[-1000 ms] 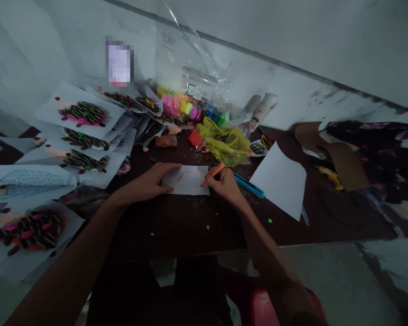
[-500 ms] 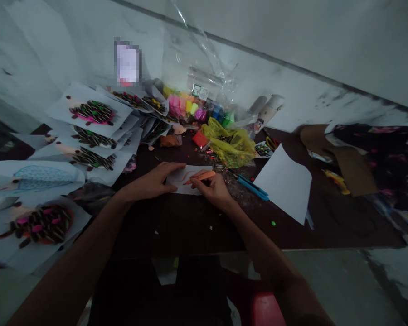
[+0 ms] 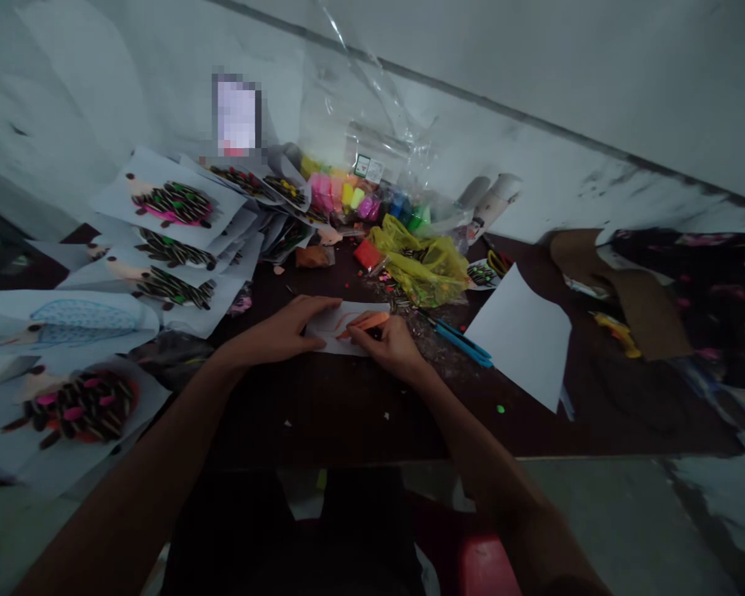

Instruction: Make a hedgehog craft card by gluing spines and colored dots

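A small white sheet of paper (image 3: 330, 341) lies on the dark table, with curved orange strokes on it. My left hand (image 3: 285, 331) rests at the paper's left side, thumb and fingers apart, touching its edge. Closed around an orange marker (image 3: 378, 319), my right hand (image 3: 398, 349) is over the sheet's right part. The marker's tip points left and down at the orange strokes; whether it touches the paper I cannot tell. Fingers hide part of the marker and the sheet's right corner.
Pictures of hedgehogs with seed spines (image 3: 174, 203) are stacked at the left. Behind the hands lie a yellow plastic bag (image 3: 425, 269) and colourful clay packs (image 3: 357, 199). To the right are a blue pen (image 3: 463, 341), a larger white sheet (image 3: 521, 335) and brown cardboard (image 3: 649, 310).
The marker has shifted slightly over the sheet in my right hand. My left hand stays at the paper's edge. The whole view has moved a little.
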{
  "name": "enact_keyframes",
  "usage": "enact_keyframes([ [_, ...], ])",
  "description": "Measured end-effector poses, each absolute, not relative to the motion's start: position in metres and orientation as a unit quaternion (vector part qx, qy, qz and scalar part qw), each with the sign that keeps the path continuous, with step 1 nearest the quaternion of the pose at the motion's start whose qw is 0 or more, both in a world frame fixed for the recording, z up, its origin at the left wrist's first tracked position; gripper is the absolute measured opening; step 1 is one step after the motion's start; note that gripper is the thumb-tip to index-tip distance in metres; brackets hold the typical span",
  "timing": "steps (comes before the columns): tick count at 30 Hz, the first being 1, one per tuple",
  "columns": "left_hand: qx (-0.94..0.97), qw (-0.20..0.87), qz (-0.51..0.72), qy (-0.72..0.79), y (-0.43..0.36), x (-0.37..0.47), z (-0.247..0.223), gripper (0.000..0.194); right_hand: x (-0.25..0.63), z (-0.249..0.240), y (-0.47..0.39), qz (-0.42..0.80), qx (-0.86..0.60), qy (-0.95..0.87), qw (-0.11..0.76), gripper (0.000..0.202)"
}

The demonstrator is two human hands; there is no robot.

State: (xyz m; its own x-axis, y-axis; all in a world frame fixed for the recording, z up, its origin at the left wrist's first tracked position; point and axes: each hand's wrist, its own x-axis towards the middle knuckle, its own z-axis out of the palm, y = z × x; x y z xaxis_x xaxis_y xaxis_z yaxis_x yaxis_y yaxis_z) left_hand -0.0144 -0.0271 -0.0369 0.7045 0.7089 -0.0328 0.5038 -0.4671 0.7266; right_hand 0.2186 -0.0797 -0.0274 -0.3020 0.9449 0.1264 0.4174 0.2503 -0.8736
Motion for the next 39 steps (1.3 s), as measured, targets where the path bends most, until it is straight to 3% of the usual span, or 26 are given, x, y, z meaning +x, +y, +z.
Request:
enact_keyframes([
  [21,0.838,0.385,0.142,0.361,-0.026,-0.016,-0.042,0.074,0.241,-0.017,-0.085,0.34,-0.541,-0.698,0.323,0.029],
  [39,0.842,0.372,0.129,0.369,-0.026,-0.017,-0.042,0.076,0.254,-0.02,-0.079,0.294,-0.62,-0.655,0.316,0.02],
])
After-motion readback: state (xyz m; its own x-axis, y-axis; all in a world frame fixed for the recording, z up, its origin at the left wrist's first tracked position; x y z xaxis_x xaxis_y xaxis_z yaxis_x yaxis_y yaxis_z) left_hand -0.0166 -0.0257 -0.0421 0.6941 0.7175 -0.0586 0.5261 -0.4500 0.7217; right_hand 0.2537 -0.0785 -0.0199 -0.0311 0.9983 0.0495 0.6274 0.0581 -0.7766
